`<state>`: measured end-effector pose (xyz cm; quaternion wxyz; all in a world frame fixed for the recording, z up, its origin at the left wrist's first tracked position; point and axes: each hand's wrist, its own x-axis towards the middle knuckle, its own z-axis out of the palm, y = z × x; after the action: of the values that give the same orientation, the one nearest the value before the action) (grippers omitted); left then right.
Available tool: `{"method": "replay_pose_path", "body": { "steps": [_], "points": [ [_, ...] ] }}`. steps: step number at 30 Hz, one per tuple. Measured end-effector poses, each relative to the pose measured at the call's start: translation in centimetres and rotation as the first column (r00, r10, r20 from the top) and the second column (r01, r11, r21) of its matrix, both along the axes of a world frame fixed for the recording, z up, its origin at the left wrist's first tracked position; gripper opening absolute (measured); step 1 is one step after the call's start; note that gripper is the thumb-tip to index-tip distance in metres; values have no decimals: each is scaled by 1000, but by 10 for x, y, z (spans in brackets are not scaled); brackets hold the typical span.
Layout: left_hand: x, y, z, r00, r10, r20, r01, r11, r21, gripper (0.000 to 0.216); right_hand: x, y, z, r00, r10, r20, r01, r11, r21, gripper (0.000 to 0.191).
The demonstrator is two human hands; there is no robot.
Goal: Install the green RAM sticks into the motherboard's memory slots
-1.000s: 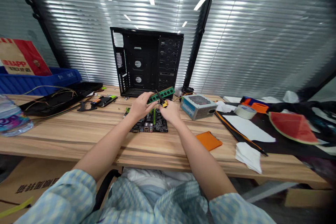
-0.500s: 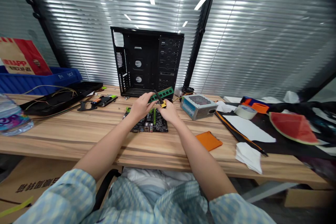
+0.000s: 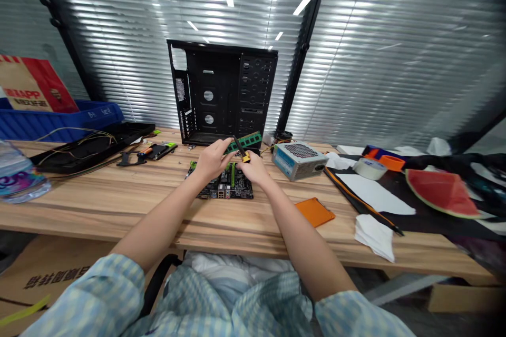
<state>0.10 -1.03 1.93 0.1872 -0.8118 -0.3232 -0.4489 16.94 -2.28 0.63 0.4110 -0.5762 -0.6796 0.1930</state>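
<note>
Above the motherboard (image 3: 244,188), my left hand (image 3: 212,160) is closed on the left end of a green RAM stick (image 3: 251,140). The stick slants up to the right in front of the open computer case. My right hand (image 3: 255,169) grips a slim black tool with a yellow part (image 3: 240,146); its exact kind is unclear. The tool points up and left, crossing in front of the stick. Whether its tip touches the stick I cannot tell. Flat on the wooden table lies the motherboard, partly covered by both hands.
The black computer case (image 3: 221,81) stands behind my hands. A power supply (image 3: 299,159) and an orange drive (image 3: 315,212) lie to the right, with a watermelon slice (image 3: 440,189) further over. To the left are a water bottle (image 3: 19,179) and a blue bin (image 3: 98,114).
</note>
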Motion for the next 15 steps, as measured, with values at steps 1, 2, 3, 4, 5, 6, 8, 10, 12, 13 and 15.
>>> {"method": "replay_pose_path", "body": {
  "steps": [1, 2, 3, 4, 5, 6, 8, 10, 12, 13, 15],
  "points": [
    [0, 0, 0, 1000, 5, -1, -5, 1000, 6, 39, 0, 0, 0, 1000, 0, 2, 0, 1000, -2, 24],
    [0, 0, 0, 1000, 7, -1, -7, 1000, 12, 39, 0, 1, -1, 1000, 1, 4, -1, 1000, -3, 24],
    [0, 0, 1, 1000, 8, 1, -8, 1000, 18, 39, 0, 1, -1, 1000, 0, 7, 0, 1000, -3, 24],
    [0, -1, 1, 1000, 6, 4, -6, 1000, 21, 39, 0, 2, -2, 1000, 0, 10, 0, 1000, -2, 24],
    [1, -1, 1, 1000, 4, 6, -4, 1000, 20, 39, 0, 2, -2, 1000, -1, 12, 1, 1000, -2, 25],
    [1, -1, 1, 1000, 1, 8, -1, 1000, 18, 39, 0, 3, -2, 1000, -3, 13, 3, 1000, -2, 25],
    [1, -1, 1, 1000, 0, 9, 0, 1000, 10, 40, 0, 3, -3, 1000, -7, 17, 7, 1000, -3, 26],
    [1, -2, 1, 1000, 7, 2, -7, 1000, 8, 40, 0, 3, -2, 1000, -11, 26, 12, 1000, -7, 26],
    [1, -2, 2, 1000, 19, -10, -19, 1000, 10, 40, 0, 2, -2, 999, -22, 43, 23, 1000, -14, 25],
    [1, -2, 2, 1000, 23, -15, -23, 1000, 10, 40, -1, 2, -1, 998, -29, 53, 30, 999, -20, 25],
    [1, -2, 2, 999, 27, -20, -27, 1000, 4, 40, -1, 1, -1, 997, -39, 67, 41, 999, -33, 23]
  ]
}}
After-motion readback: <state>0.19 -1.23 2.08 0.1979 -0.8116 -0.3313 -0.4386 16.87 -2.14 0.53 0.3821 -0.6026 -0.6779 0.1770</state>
